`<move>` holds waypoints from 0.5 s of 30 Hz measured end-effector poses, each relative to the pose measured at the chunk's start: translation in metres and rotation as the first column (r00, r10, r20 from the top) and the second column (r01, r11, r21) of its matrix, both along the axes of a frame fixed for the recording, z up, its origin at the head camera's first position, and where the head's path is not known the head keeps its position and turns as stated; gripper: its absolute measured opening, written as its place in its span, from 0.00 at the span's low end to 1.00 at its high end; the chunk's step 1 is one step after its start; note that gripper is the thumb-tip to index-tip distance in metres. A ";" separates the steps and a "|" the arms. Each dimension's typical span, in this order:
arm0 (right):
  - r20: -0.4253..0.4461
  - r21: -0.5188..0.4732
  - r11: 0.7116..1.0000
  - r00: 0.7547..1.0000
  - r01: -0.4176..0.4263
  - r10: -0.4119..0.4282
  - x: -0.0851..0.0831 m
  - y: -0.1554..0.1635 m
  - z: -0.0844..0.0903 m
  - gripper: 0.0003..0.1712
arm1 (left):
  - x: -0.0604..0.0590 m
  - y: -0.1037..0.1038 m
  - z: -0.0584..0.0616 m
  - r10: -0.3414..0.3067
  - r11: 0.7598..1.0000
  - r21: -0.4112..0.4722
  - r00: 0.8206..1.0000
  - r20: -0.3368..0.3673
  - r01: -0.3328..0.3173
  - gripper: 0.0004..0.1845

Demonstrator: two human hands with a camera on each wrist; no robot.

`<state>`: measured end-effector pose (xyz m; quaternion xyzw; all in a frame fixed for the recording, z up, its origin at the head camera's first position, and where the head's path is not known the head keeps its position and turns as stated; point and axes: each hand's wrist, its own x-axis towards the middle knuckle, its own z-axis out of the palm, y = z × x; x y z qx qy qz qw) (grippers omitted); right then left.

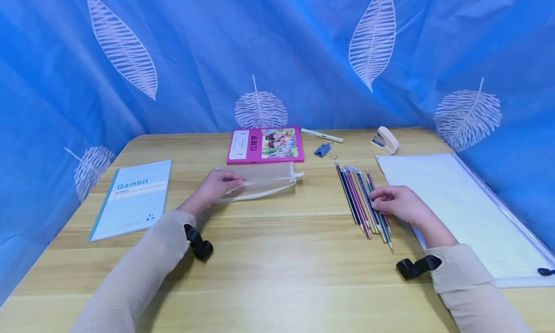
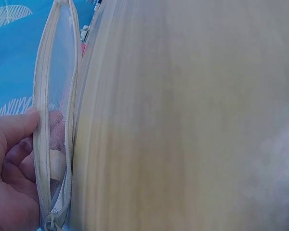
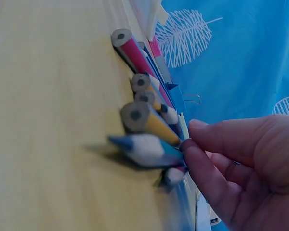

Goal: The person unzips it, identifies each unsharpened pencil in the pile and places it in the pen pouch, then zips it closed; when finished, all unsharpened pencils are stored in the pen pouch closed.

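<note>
My left hand (image 1: 222, 184) pinches the edge of a pale mesh zip pouch (image 1: 269, 181); in the left wrist view the pouch's zipper (image 2: 42, 144) is undone and its mouth gapes, with fingers showing through the mesh. My right hand (image 1: 396, 203) is at the right side of a loose bundle of pencils (image 1: 357, 198) lying on the table. Its thumb and forefinger come together on a green pencil (image 3: 156, 151), whose sharpened tip sticks out past the others. Several neighbours in the bundle show flat, unsharpened ends in the right wrist view.
A Gambit notebook (image 1: 134, 198) lies at the left. Along the back are a pink book (image 1: 264, 145), a pale pen (image 1: 323, 135), a blue binder clip (image 1: 323, 150) and a white stapler (image 1: 385, 141). Beneath the right forearm spreads a large white zip folder (image 1: 459, 217).
</note>
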<state>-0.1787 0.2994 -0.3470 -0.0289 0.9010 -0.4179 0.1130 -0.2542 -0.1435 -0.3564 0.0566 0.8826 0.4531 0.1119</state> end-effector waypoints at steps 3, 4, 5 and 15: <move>-0.057 0.096 0.995 0.998 -0.007 0.013 -0.003 -0.002 0.001 0.20 | 0.000 0.000 -0.001 0.000 1.000 0.003 1.000 -0.006 0.000 0.13; -0.086 0.136 0.991 0.996 -0.012 0.024 -0.004 -0.002 0.001 0.20 | 0.000 0.000 -0.002 0.001 1.000 0.003 1.000 -0.006 -0.001 0.13; -0.116 0.179 0.984 0.993 -0.018 0.039 -0.005 -0.003 0.002 0.19 | 0.000 0.000 -0.002 0.001 1.000 0.004 1.000 -0.005 -0.001 0.13; -0.161 0.341 0.940 0.984 -0.019 0.078 -0.014 -0.014 0.005 0.21 | 0.002 0.001 -0.001 0.018 1.000 0.009 1.000 0.022 -0.018 0.13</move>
